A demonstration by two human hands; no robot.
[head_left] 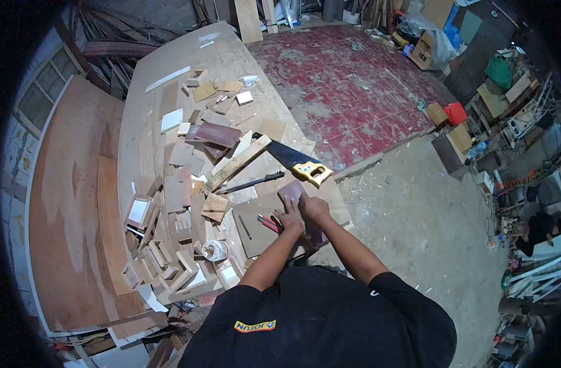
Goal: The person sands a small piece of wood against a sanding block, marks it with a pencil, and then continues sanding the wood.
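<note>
A reddish-brown wooden board [318,234] lies on a flat wooden panel at the near edge of the bench. My left hand [291,219] rests on the board with its fingers stretched out and spread. Just to its right, my right hand [315,209] is closed at the board; whatever its fingers hold is hidden. Beside my left hand lies a red-and-black utility knife [268,223], partly covered by the hand. A slim dark pencil-like stick [245,227] is further left. Beyond my hands is a handsaw [300,163] with a yellow handle.
A long dark tool [253,182] and a wooden batten [239,164] lie beyond the panel. Several wood offcuts and small frames [181,270] cover the bench's left part, near a white tub [215,250]. Red floor tiles [348,92] lie past the bench.
</note>
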